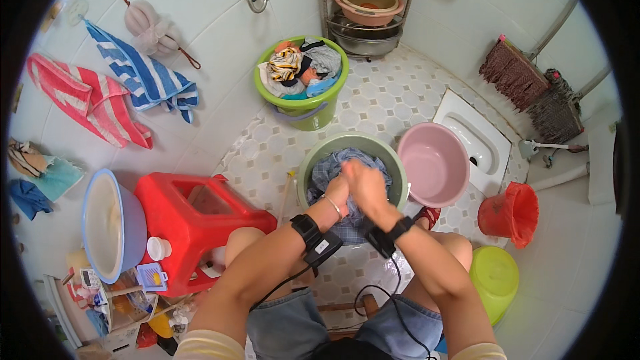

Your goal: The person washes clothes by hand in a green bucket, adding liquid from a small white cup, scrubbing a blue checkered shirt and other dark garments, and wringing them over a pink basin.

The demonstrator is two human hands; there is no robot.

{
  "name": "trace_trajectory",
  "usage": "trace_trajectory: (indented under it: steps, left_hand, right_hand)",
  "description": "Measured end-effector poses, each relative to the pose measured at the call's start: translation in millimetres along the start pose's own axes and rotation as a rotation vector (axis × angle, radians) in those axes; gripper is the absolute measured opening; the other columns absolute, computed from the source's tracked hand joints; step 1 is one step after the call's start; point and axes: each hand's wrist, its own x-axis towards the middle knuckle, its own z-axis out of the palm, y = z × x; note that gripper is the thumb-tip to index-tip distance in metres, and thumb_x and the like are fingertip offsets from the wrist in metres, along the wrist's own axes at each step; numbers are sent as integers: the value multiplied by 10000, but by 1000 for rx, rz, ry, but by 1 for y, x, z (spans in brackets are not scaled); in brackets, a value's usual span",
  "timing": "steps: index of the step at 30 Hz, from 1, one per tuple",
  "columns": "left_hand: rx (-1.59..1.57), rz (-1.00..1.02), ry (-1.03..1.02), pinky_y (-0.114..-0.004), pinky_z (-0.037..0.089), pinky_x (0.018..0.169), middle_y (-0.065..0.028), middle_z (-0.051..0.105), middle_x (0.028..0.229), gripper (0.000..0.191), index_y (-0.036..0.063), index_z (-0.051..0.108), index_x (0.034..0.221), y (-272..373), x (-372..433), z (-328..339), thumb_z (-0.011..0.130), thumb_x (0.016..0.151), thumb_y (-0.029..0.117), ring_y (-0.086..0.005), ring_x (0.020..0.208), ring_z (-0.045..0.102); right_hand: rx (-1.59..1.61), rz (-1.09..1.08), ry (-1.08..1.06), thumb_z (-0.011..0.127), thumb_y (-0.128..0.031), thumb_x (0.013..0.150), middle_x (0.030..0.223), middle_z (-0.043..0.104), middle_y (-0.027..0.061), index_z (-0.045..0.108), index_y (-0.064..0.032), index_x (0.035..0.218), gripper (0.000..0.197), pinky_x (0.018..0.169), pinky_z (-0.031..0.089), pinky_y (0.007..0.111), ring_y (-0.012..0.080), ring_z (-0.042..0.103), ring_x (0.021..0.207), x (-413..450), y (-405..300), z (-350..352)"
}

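Both hands are over a pale green plastic bucket (pixel 327 144) that stands on the tiled floor between my feet. Blue plaid cloth (pixel 325 170) fills the bucket and bulges up below the hands. My left hand (pixel 337 195), with a bangle at the wrist, meets my right hand (pixel 364 185) above the cloth. The right hand is blurred, and the fingers of both are partly hidden, so I cannot tell whether they pinch some cloth. A black device is strapped to each wrist, with cables running back. A pink basin (pixel 434 164) stands just right of the bucket.
A green bucket (pixel 312 119) heaped with clothes stands ahead. At left are a red plastic stool (pixel 165 210) and a blue basin (pixel 102 225). Rightward are a squat toilet (pixel 462 127), a lined red bin (pixel 497 215) and a lime basin (pixel 494 280). A rack (pixel 324 5) holds basins.
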Motion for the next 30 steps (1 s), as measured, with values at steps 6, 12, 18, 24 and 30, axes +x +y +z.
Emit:
trace_trajectory:
  steps: [6,12,18,24,30]
  left_hand:
    - [67,-68,230,-350,517,738,-78,630,916,243,79,562,931,7,-29,66,488,925,311,-194,844,621]
    - [163,-26,76,-341,496,797,-65,610,1083,364,59,551,1107,3,-13,19,456,938,367,-188,957,601]
    - [195,43,175,-276,465,839,-49,596,1099,472,25,511,1199,24,-29,65,528,905,394,-123,945,583]
    - [566,315,123,-242,451,729,-31,639,901,333,1,623,1007,77,-51,57,643,845,291,-101,803,577]
    - [664,511,334,-254,438,721,-42,634,874,344,-34,604,997,66,-32,36,592,879,289,-110,769,565]
  right_hand:
    - [-61,90,22,437,-295,926,626,577,242,566,-34,765,333,549,454,510,433,574,590,12,30,-4]
    - [44,10,-38,465,-287,913,668,581,245,569,-21,765,321,567,450,502,430,572,626,-4,-13,-5]
    - [125,215,-89,486,-291,918,676,599,203,568,-5,800,320,609,457,422,352,606,668,21,34,-20]
    - [767,121,-288,671,-162,821,759,577,33,580,-11,980,238,657,416,243,73,490,716,14,46,-67]
    - [557,184,-359,598,-153,878,851,563,-31,573,-39,1046,205,716,404,218,52,477,816,12,62,-74]
